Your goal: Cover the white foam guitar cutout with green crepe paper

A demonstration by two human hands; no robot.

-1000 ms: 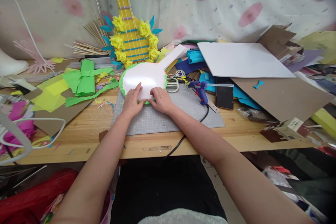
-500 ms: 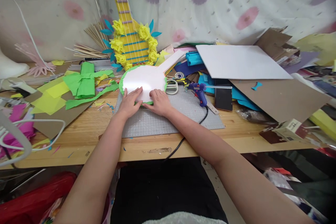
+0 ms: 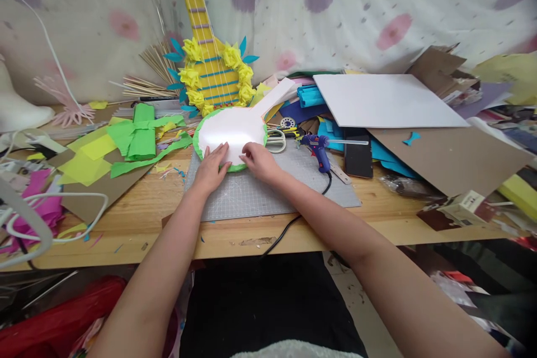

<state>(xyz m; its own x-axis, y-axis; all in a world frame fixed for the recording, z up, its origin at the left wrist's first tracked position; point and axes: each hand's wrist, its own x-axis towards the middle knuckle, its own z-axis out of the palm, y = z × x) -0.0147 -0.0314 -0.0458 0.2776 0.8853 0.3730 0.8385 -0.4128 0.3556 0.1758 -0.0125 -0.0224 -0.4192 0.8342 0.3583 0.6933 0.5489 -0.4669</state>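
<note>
A white guitar-shaped board (image 3: 230,127) lies on the grey cutting mat, its narrow neck pointing to the back right. Green crepe paper edging (image 3: 197,142) runs round its rounded body. My left hand (image 3: 212,169) rests on the near left part of the board, fingers stretched flat and thumb by the edge. At the near right rim is my right hand (image 3: 259,160), its fingers bent and close together; whatever lies between them is hidden. Beside the board are white-handled scissors (image 3: 277,141) and a blue glue gun (image 3: 319,151).
A yellow paper guitar (image 3: 216,75) with yellow flowers stands behind the board. Green crepe paper (image 3: 142,131) lies at left. A white foam sheet (image 3: 386,99), brown cardboard (image 3: 448,156) and a phone (image 3: 358,154) are at right. The glue gun's cord (image 3: 289,226) crosses the front edge.
My right hand has lifted slightly off the board and its fingers have drawn in. The left hand stays on the board. The view has shifted slightly.
</note>
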